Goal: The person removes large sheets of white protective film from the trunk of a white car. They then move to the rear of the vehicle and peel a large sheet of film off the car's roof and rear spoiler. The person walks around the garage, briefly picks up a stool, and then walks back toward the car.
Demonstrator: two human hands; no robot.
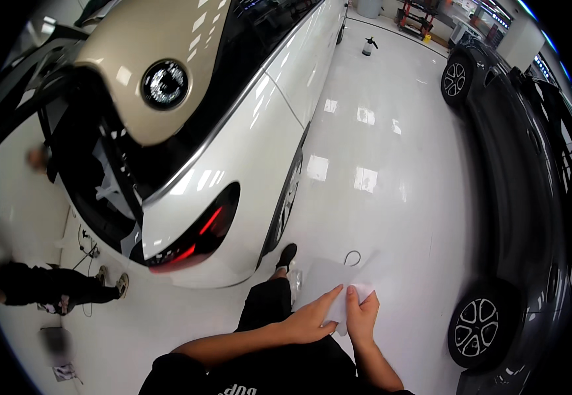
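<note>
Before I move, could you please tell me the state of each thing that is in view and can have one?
White sheet: held in both hands, bent.
Left hand: closed on the sheet.
Right hand: closed on the sheet.
White car: standing on the floor.
Tail light: red strips showing, seemingly lit.
Dark car: standing on its wheels.
Spray bottle: upright on the floor.

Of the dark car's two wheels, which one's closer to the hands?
The lower spoked wheel, to the right of the person's right hand. The upper wheel sits much farther away, near the picture's top.
</note>
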